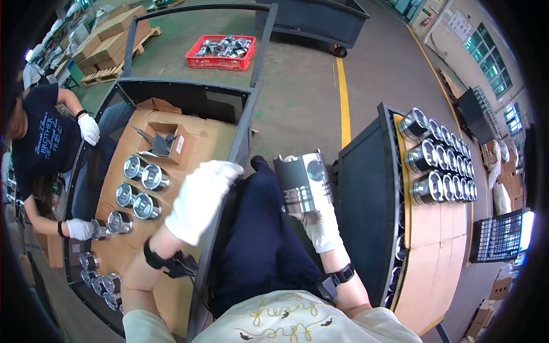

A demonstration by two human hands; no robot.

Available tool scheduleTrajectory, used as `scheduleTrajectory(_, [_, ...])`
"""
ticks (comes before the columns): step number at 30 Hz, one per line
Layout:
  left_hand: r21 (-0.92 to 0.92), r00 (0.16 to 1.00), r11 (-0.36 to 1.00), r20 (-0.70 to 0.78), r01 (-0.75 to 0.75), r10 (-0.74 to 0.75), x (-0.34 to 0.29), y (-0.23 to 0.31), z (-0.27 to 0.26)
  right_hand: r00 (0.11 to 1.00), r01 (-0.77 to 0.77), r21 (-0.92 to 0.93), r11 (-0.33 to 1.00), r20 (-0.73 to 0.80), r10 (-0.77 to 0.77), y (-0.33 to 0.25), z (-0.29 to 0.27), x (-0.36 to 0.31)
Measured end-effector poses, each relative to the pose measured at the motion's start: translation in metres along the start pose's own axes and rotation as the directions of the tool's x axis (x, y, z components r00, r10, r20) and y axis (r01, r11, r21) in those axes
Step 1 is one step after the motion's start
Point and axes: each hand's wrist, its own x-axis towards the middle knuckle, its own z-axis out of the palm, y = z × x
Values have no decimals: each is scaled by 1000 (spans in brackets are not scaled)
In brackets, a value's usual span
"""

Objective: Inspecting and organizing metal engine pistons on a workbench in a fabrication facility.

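Observation:
My right hand (321, 228), in a white glove, grips a shiny metal piston (302, 182) from below, over the gap between the two carts. The piston's ringed end points down toward my palm, and its pin hole shows on the upper right. My left hand (205, 197), also gloved, hovers near the right rim of the left cart (220, 200). Its fingers stretch toward the piston but stay apart from it, and nothing shows in them. Several pistons (147, 206) stand on cardboard in that cart, left of my left hand.
Rows of pistons (428, 188) stand on the cardboard-topped right cart (432, 251). Across the left cart, a co-worker's gloved hand (80, 230) touches a piston. A small cardboard box (163, 143) sits in the left cart. Beyond it, a red crate (220, 64) holds metal parts.

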Motion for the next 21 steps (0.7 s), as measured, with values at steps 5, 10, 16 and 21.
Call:
scheduleTrajectory(5, [138, 945, 952, 149, 272, -291, 5, 98, 27, 988, 113, 7, 994, -104, -112, -4, -12, -22])
scheduleTrajectory(10, [270, 969, 952, 153, 147, -193, 14, 114, 44, 949, 232, -104, 967, -194, -248, -7, -10, -30])
scheduleTrajectory(16, [416, 967, 909, 231, 4, -110, 22, 125, 52, 941, 237, -83, 968, -229, -250, -5, -12, -31])
scheduleTrajectory(21, [472, 952, 881, 283, -30, -119, 21, 123, 56, 938, 229, -68, 971, -251, -239, -6, -6, -32])
